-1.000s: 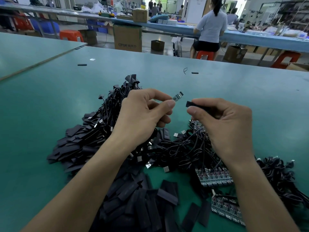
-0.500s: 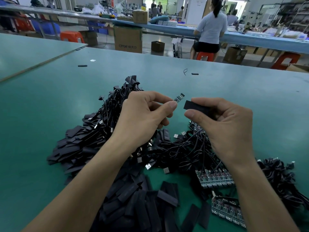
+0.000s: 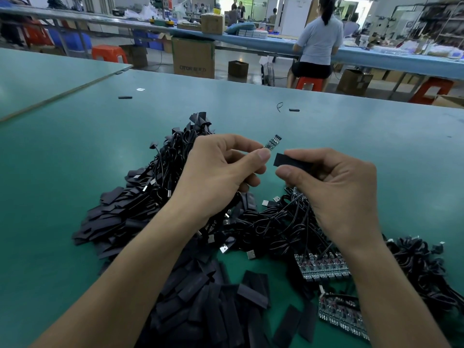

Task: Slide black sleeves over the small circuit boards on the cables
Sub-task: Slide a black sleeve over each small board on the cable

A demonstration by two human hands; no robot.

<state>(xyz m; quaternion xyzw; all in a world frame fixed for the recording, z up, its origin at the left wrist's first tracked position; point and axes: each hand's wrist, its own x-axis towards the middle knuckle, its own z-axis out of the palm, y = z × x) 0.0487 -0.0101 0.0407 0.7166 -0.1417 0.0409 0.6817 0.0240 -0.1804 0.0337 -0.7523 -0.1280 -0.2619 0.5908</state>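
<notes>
Board pinched in left hand, tip free. Sleeve pinched in right hand, close by. Line up mouth, slide gently.

I get one wide head view, looking forward and down over the green table; left hand and right hand sit close at frame centre, far workbench along the top.

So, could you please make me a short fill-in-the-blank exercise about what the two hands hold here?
The left hand pinches a small ____.
The right hand holds a flat black ____.
Between these two parts shows a clear ____.
Missing words: circuit board; sleeve; gap.
</notes>
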